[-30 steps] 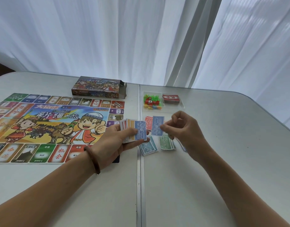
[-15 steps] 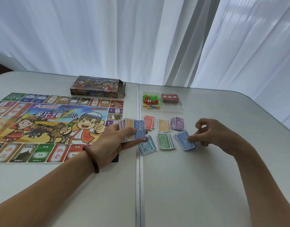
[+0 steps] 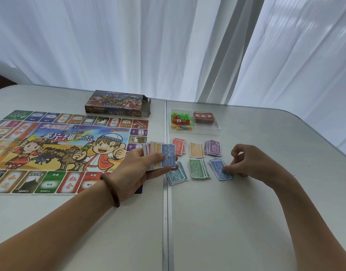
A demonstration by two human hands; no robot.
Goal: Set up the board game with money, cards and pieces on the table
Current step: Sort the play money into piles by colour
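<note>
The colourful game board (image 3: 51, 149) lies flat on the left of the white table (image 3: 217, 222). My left hand (image 3: 138, 167) grips a fanned stack of play money (image 3: 160, 155) with a blue 2000 note on top. Sorted money piles lie to its right: red (image 3: 179, 146), orange (image 3: 196, 150), purple (image 3: 213, 147), teal (image 3: 178, 174), green (image 3: 198, 169) and blue (image 3: 220, 169). My right hand (image 3: 250, 163) has curled fingers, and its fingertips touch the blue pile's right edge.
The game box (image 3: 117, 103) lies behind the board. A clear plastic tray (image 3: 207, 130) holds small coloured pieces (image 3: 181, 121) and a red card deck (image 3: 204, 117). White curtains hang behind the table. A seam runs down the table's middle.
My right hand carried a blue note from the left hand's stack out to the right and set it on the blue pile. The left hand stayed put.
</note>
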